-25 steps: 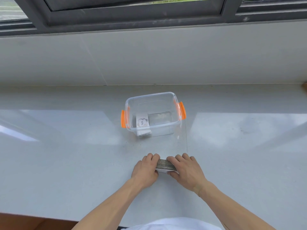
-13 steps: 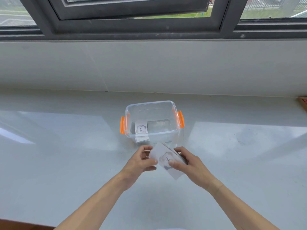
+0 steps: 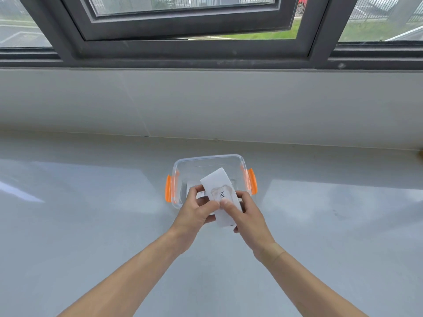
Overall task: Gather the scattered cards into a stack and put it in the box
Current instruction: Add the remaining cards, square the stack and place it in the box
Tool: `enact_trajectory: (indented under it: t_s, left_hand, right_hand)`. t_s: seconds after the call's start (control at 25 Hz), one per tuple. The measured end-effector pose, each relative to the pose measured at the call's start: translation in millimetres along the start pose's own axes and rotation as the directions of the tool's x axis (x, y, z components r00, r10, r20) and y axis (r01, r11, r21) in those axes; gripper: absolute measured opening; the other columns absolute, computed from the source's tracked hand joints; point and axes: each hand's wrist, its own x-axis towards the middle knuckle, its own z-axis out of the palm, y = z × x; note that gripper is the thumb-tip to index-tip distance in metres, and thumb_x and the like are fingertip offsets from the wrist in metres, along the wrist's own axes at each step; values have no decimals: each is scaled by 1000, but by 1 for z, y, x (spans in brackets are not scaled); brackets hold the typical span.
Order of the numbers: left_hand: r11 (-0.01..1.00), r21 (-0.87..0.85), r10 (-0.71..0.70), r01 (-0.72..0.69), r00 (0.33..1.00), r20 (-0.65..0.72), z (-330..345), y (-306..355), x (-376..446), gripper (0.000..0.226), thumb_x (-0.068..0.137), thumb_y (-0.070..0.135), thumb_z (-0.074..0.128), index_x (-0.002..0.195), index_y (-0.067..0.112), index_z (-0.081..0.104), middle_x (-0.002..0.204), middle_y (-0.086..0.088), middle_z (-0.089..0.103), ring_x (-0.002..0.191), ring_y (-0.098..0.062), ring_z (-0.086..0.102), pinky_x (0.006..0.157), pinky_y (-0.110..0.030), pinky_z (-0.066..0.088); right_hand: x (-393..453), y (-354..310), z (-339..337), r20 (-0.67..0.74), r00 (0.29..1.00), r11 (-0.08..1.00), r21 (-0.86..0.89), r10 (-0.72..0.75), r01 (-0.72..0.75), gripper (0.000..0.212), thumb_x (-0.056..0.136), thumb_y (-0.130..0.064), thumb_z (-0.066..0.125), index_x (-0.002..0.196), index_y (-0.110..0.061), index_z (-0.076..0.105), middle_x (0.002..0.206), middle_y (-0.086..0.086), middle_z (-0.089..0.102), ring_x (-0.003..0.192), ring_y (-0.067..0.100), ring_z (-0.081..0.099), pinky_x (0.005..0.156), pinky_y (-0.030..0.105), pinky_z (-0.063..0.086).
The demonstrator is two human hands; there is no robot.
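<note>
A white stack of cards (image 3: 218, 186) with a faint picture and black letters on its top face is tilted over the near edge of the box. My left hand (image 3: 196, 208) grips its left side and my right hand (image 3: 245, 216) pinches its near right part, thumb on top. The clear plastic box (image 3: 207, 160) with orange side latches stands on the pale counter straight ahead. Another card (image 3: 190, 186) lies inside it at the left, partly hidden by my left hand.
The glossy grey counter (image 3: 91, 213) runs wide to both sides. A pale wall (image 3: 206, 104) rises behind the box, with a dark-framed window (image 3: 183, 42) above it. A small brown object (image 3: 420, 153) sits at the far right edge.
Both hands lifted the stack off the counter, turned its face up, and carried it forward until it hangs over the near side of the box.
</note>
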Motion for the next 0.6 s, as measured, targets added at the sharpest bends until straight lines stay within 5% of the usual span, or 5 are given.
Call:
enact_trajectory:
  t_s: [0.2,0.36,0.52,0.6]
  left_hand:
    - [996,51,-83,80,995,54,-7,35,44,50,73,15,71,117,20,48,93,-5,78,83,-22,74,67,-34,59]
    - [969,135,-212,208,977,17,-15,47,87,40,82,7,66,115,20,48,83,-3,76,70,-20,71,69,-33,59]
    - [892,269,-367,363,929,-35,-23,34,117,41,81,10,68,115,21,46,93,-10,73,79,-25,66,92,-46,54]
    - [855,319,-409,408,910,-67,-22,22,128,44,79,12,69,115,20,46,94,-10,72,78,-25,65,91,-44,53]
  right_hand:
    - [42,-13,-8,-44,997,941,-335,-66,47,41,80,-71,45,102,-39,57,95,-17,66,85,3,62,75,35,53]
    - [88,-12,-33,-160,895,684,-703,-417,193,44,94,-53,39,127,-27,52,126,-8,58,119,17,47,90,38,44]
    - [124,6,-55,135,929,420,-863,-344,280,60,98,-52,24,150,-23,23,159,-5,23,148,21,7,116,46,21]
    - [137,16,-59,212,932,384,-867,-293,318,66,95,-57,11,152,-25,16,162,-8,14,149,18,-3,119,48,12]
